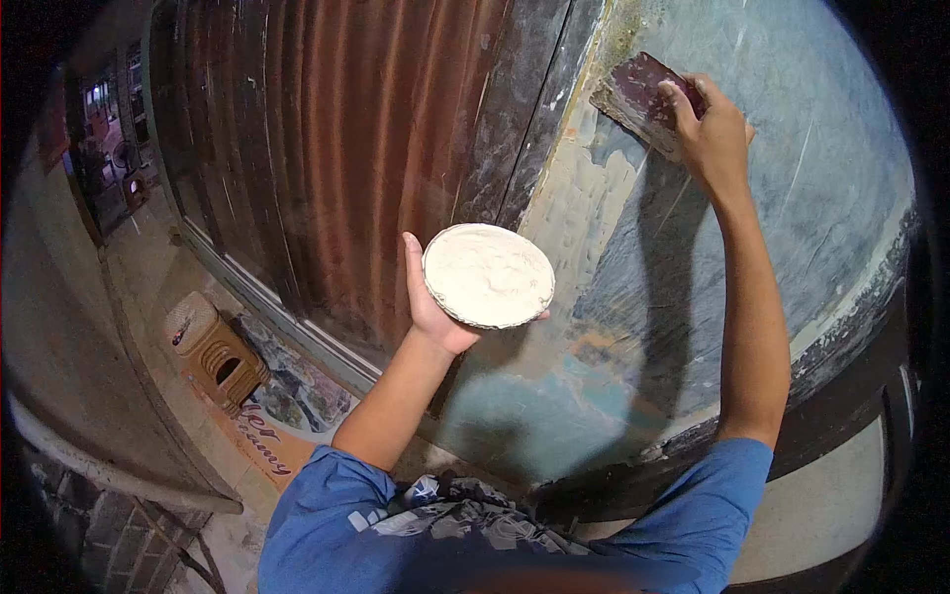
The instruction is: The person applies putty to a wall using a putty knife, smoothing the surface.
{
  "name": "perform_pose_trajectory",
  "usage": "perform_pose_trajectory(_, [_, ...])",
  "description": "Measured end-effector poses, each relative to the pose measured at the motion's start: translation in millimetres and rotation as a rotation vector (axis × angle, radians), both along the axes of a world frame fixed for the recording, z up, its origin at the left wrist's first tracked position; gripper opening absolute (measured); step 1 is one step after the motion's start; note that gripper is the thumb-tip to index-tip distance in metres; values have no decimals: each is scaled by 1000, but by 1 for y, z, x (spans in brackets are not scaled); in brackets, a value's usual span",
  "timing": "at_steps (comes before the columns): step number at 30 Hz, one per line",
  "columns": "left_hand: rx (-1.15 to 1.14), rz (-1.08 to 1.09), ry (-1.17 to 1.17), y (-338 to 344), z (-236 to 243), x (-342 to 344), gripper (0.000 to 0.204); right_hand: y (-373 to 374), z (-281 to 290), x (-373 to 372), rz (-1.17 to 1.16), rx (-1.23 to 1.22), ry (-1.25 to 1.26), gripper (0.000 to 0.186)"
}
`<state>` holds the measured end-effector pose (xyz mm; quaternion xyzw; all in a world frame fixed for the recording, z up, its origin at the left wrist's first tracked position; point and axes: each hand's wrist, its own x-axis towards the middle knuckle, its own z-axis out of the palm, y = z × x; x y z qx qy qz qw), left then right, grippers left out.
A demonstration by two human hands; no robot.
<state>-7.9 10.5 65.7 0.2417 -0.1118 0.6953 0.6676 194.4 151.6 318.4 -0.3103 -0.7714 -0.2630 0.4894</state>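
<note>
My left hand [442, 319] is wrapped round the underside of a round bowl [489, 276] filled with creamy white paste, its thumb up along the left rim. The bowl's outer wall is mostly hidden. Up at the right, my right hand [714, 134] grips a dark maroon flat spreader [648, 94] with a paste-smeared edge. The spreader lies against the blue-green wall [792, 247], close to its left edge. Pale paste [584, 203] is smeared down the wall in a strip below the spreader.
A reddish-brown corrugated panel [366, 119] stands left of the wall, with a dark post [520, 109] between them. On the floor at the left are a tan plastic stool [220, 361] and a printed sheet [262, 441]. A block wall [109, 530] is at the lower left.
</note>
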Motion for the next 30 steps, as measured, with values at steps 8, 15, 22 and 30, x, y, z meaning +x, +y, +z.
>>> perform_pose_trajectory(8, [-34, 26, 11, -5, 0, -2, 103, -15, -22, -17, -26, 27, -173, 25])
perform_pose_trajectory(15, [-14, -1, -13, -6, -7, -7, 102, -5, -6, -12, 137, -27, -79, 25])
perform_pose_trajectory(22, [-67, 4, -19, -3, -8, -9, 106, -6, -10, -20, -11, 41, -74, 28])
perform_pose_trajectory(30, [-70, 31, -10, -5, -17, -17, 101, -13, -23, -19, 54, -57, -168, 29])
